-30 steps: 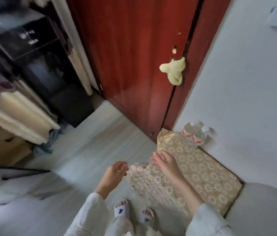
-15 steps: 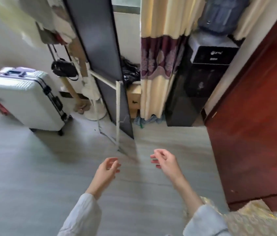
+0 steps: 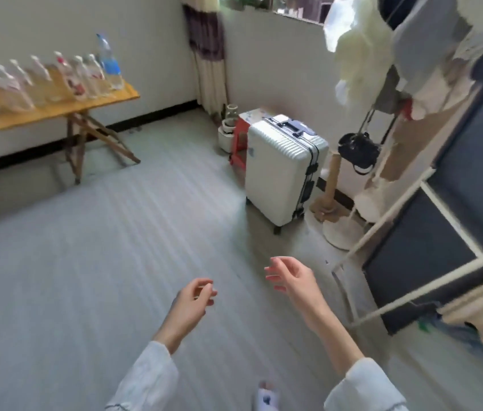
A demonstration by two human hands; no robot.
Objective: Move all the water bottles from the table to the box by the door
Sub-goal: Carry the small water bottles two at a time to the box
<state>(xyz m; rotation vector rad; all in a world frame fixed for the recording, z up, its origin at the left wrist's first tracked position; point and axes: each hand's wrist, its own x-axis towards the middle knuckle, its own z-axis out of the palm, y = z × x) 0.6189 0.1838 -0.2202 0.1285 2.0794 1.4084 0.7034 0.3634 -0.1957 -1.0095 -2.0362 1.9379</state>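
A: Where are the bottles (image 3: 53, 81) from here?

B: Upper left of the frame, standing in a row on the table (image 3: 65, 109) against the far wall. They're smeared by blur, so I won't count them, but there are several clear ones and a taller one with a blue label (image 3: 109, 62) at the row's right end.

A: And the hands?

B: Both low in the middle of the frame, over bare floor (image 3: 91, 247). The left hand (image 3: 192, 301) has its fingers loosely curled and nothing in them. The right hand (image 3: 292, 277) is the same, relaxed and carrying nothing.

A: So which way does the row lie from them?

B: Up and to the left, well apart, with a wide stretch of floor between. The row's long axis runs along the wall, roughly left to right in the frame, rising a little toward the right; each bottle looks upright, though the wide lens leans them.

A: Which hand is nearer?

B: The left, I'd judge, since it sits on the table's side. Still, neither is in reach; I'd say the coming move is a walk across, not a grab.

A: Which end would be met first?

B: Likely the right end, by the blue-label bottle, as that corner of the table is closest to the hands.

A: The box?

B: Not in view. On the right there's only a suitcase (image 3: 281, 170) and a clothes rack (image 3: 388, 221).
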